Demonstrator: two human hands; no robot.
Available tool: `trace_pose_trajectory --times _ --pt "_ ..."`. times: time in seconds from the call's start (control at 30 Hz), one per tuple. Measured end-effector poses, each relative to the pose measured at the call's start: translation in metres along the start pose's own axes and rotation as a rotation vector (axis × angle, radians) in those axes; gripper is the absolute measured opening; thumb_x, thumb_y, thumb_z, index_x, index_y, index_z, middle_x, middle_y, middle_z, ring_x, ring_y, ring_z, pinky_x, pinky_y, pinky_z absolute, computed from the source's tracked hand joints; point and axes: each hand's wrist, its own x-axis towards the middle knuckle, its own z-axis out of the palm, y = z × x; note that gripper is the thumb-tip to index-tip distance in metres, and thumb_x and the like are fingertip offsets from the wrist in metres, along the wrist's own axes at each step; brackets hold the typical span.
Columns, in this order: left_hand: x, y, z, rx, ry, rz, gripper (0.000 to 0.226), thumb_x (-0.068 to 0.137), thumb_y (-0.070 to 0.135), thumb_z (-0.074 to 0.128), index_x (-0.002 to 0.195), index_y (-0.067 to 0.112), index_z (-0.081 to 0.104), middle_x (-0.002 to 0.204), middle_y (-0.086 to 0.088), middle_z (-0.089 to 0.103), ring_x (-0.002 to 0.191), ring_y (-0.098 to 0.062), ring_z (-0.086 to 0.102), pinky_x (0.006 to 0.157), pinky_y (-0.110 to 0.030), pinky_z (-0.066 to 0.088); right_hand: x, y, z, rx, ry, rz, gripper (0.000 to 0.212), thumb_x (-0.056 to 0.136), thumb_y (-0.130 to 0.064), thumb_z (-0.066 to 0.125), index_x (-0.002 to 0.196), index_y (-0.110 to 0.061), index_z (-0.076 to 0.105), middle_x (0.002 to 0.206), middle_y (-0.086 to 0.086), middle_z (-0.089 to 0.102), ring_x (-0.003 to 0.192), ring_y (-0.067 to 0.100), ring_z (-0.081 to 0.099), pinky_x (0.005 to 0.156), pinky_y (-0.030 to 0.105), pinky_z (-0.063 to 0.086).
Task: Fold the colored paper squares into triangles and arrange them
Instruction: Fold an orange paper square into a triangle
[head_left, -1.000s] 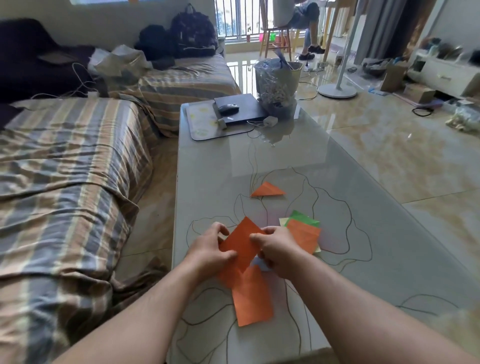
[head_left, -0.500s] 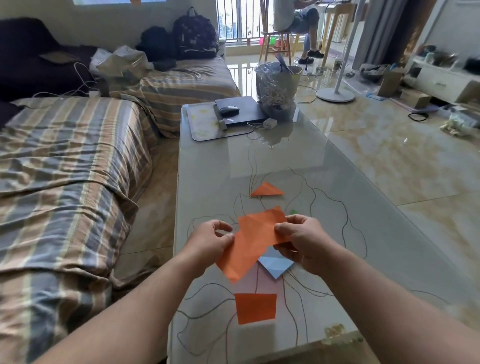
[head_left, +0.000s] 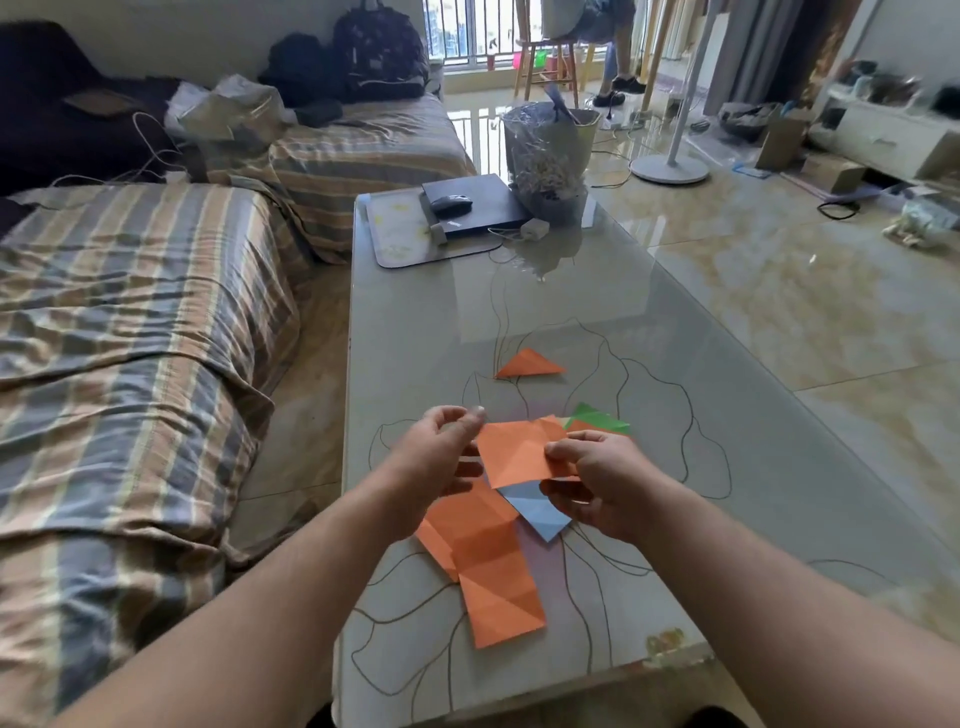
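Orange paper square (head_left: 514, 451) pinched by right hand (head_left: 597, 480), beside left hand (head_left: 441, 449).

The glass-topped table (head_left: 415, 332) carries a line drawing under its surface. At its far end lies a tray-like mat (head_left: 395, 234) with a black laptop (head_left: 475, 205) resting partly on it — a computer mouse (head_left: 451, 203) sits on the laptop. A white charger (head_left: 535, 228) lies beside it. A bin lined with a plastic bag (head_left: 545, 150) stands just behind. Left — a striped sofa (head_left: 130, 312) with two backpacks (head_left: 379, 49).
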Motion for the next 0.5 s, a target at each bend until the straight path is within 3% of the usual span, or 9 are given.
trace_pose_trajectory --times 0.1,0.2,0.27,0.5 --pt "-0.008 0.019 0.007 -0.054 -0.083 -0.108 0.05 0.096 0.024 0.074 0.136 0.026 0.045 0.116 -0.015 0.067 0.091 -0.026 0.072 0.079 -0.037 0.063 -0.008 -0.01 0.004 0.003 -0.057 0.002 0.014 0.097 -0.008 0.068 0.11 -0.011 0.065 0.1 0.016 0.069 0.077 0.033 0.07 0.062 0.035 0.057" --pt "-0.012 0.03 0.009 -0.094 -0.041 -0.105 0.052 0.094 0.005 0.071 0.137 0.023 0.048 0.123 -0.015 0.059 0.097 -0.028 0.071 0.07 -0.036 0.064 -0.019 -0.02 0.006 0.033 -0.111 0.002 0.015 0.097 -0.008 0.068 0.112 -0.009 0.067 0.096 0.016 0.071 0.073 0.032 0.073 0.061 0.034 0.059" --pt "-0.015 0.03 0.009 -0.154 -0.01 -0.097 0.047 0.094 0.005 0.07 0.134 0.023 0.053 0.127 -0.014 0.058 0.104 -0.028 0.069 0.065 -0.034 0.062 -0.027 -0.025 0.005 0.057 -0.138 0.002 0.016 0.098 -0.009 0.067 0.114 -0.009 0.068 0.094 0.016 0.071 0.068 0.03 0.074 0.061 0.033 0.059" --pt "-0.03 0.022 -0.001 -0.237 -0.04 -0.044 0.033 0.098 0.008 0.065 0.127 0.023 0.06 0.116 -0.014 0.064 0.082 -0.019 0.068 0.059 -0.027 0.057 -0.042 -0.013 0.011 0.186 -0.131 0.035 0.003 0.097 -0.014 0.066 0.096 -0.011 0.064 0.077 0.011 0.066 0.057 0.023 0.067 0.051 0.028 0.053"
